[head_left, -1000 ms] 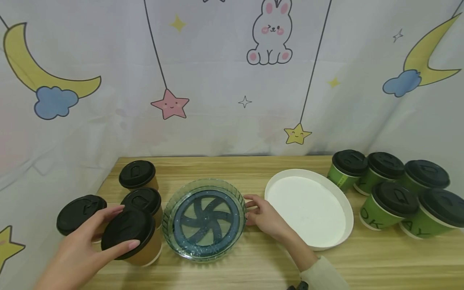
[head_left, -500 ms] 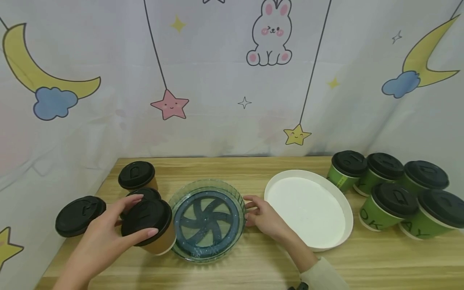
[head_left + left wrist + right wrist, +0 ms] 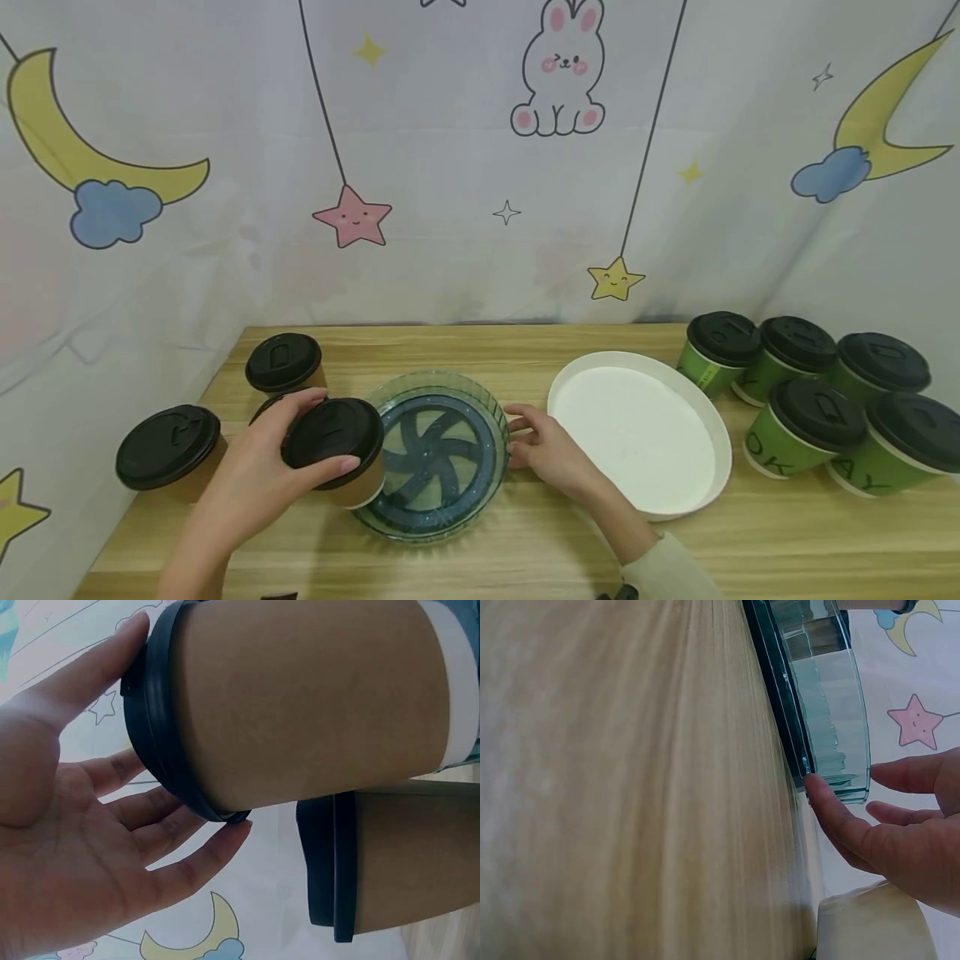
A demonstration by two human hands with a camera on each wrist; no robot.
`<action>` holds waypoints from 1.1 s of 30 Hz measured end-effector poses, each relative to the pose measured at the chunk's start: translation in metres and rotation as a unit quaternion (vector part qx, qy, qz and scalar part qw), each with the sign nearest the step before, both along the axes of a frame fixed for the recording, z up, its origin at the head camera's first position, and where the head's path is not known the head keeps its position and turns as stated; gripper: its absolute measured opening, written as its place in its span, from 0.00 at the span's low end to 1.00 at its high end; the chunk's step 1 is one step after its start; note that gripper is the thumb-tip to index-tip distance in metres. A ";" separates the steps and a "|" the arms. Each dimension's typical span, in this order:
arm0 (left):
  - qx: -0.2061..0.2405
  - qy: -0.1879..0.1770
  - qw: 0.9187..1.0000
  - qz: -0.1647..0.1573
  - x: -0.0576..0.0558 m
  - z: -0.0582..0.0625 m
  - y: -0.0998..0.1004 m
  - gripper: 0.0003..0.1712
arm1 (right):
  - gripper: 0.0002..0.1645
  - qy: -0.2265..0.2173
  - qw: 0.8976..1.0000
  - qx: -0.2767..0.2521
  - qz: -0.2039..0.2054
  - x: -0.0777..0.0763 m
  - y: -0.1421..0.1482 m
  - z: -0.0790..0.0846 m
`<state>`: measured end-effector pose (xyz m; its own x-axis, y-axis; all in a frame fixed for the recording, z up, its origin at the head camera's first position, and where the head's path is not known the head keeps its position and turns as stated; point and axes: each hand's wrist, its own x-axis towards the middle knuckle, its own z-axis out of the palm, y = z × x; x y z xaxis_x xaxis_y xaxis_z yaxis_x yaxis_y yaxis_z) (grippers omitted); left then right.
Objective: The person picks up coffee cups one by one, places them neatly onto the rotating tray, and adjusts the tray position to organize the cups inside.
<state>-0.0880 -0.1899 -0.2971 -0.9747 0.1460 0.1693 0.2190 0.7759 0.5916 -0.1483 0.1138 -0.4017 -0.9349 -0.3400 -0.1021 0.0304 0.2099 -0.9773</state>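
Note:
My left hand (image 3: pixel 251 479) grips a brown paper coffee cup (image 3: pixel 315 697) by its black lid, thumb on one side and fingers on the other. In the head view the cup overlaps the left rim of a clear ribbed glass dish (image 3: pixel 431 450), through which a dark blue pinwheel-patterned base shows. My right hand (image 3: pixel 551 450) touches the dish's right side with its fingertips, thumb low near the base in the right wrist view. Close to the left hand are more brown lidded cups: one at the back (image 3: pixel 283 364), one at the left (image 3: pixel 171 448), and one mostly hidden behind the hand.
A shallow white round tray (image 3: pixel 637 433) lies right of the dish, partly behind the right forearm. Several green lidded cups (image 3: pixel 783 442) crowd the table's right side. Behind the wooden table (image 3: pixel 480 575) hangs a printed cloth (image 3: pixel 450 150).
My left hand has carried the brown cup rightward and slightly up, from beside the left cups to over the dish's left rim. The right hand has stayed at the dish.

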 end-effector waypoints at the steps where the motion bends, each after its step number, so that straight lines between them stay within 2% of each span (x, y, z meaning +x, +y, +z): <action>1: -0.002 0.002 1.000 0.000 -0.001 0.000 0.001 0.47 | 0.30 0.000 1.000 0.000 0.000 0.000 0.000 0.000; 7: 0.003 0.007 1.000 -0.002 -0.005 0.000 0.005 0.48 | 0.29 0.000 1.000 0.000 -0.003 0.000 -0.001 0.001; 16: 0.013 -0.007 1.000 0.006 -0.009 0.000 0.010 0.52 | 0.29 0.002 1.000 0.002 -0.002 0.002 -0.001 0.003; 25: 0.028 -0.004 1.000 0.009 -0.014 -0.009 0.013 0.51 | 0.29 0.003 1.000 0.002 0.000 0.001 0.000 0.002; 33: 0.023 -0.001 1.000 0.012 -0.017 -0.016 0.016 0.50 | 0.29 0.005 1.000 0.002 -0.001 0.000 -0.001 0.002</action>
